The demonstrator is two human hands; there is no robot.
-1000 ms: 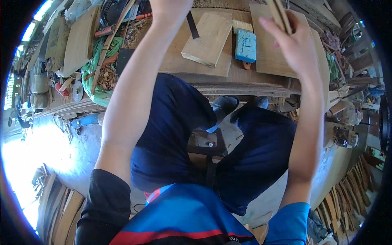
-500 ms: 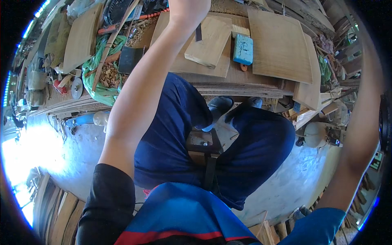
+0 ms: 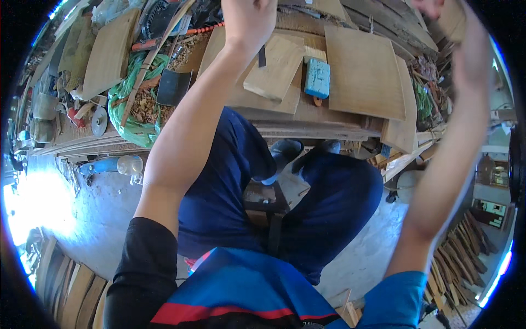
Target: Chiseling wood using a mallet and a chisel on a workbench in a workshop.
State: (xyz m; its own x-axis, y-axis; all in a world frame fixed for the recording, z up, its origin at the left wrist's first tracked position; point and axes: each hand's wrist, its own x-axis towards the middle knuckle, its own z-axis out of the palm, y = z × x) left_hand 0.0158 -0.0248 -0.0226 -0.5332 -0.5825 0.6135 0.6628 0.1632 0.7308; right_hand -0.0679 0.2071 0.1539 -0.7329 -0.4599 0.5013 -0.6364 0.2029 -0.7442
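My left hand (image 3: 251, 19) is at the top edge, over the near boards; its fingertips are cut off, so its grip is hidden. Close to it lie a pale thick wooden board (image 3: 275, 70) and a short dark strip (image 3: 262, 56). At the upper right, my right hand (image 3: 470, 60) is blurred by motion. Its fingers seem closed round a tan piece, apparently wood (image 3: 452, 21). Between the hands, a worn light-blue block (image 3: 317, 78) rests beside a wide thin board (image 3: 366, 74), with an orange-brown tip (image 3: 318, 101) showing under it.
A green plastic bag (image 3: 123, 118) with wood shavings lies at the left, near a dark curved plate (image 3: 174, 88) and a grey disc (image 3: 99, 121). My knees are under the bench edge (image 3: 323, 116). Stacked wood strips (image 3: 460, 263) stand at the lower right.
My right arm has swung inward from the right rim, bringing its hand and the tan piece into view. My left hand has shifted slightly down and left. The view has turned a little right.
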